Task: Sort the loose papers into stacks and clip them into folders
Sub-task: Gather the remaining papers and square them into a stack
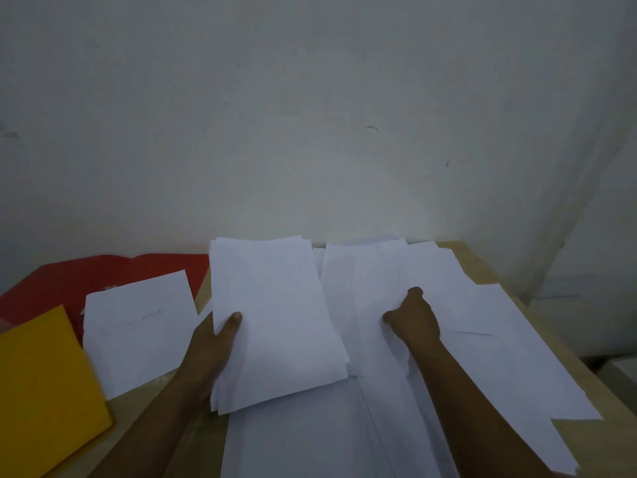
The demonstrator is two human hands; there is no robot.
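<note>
My left hand (215, 343) holds a stack of white sheets (279, 322) by its left edge, thumb on top, lifted a little above the table. My right hand (413, 320) pinches a loose white sheet (372, 291) from the spread of loose papers (499, 339) covering the right half of the table. More white sheets (310, 439) lie under my forearms near the front edge. A single sheet with faint writing (138, 332) lies to the left. A yellow folder (44, 384) lies at the near left and a red folder (103, 274) behind it.
The wooden table (482, 263) stands against a pale wall (310, 115). Its right edge runs diagonally toward the lower right, with floor beyond it. Papers overhang near that edge.
</note>
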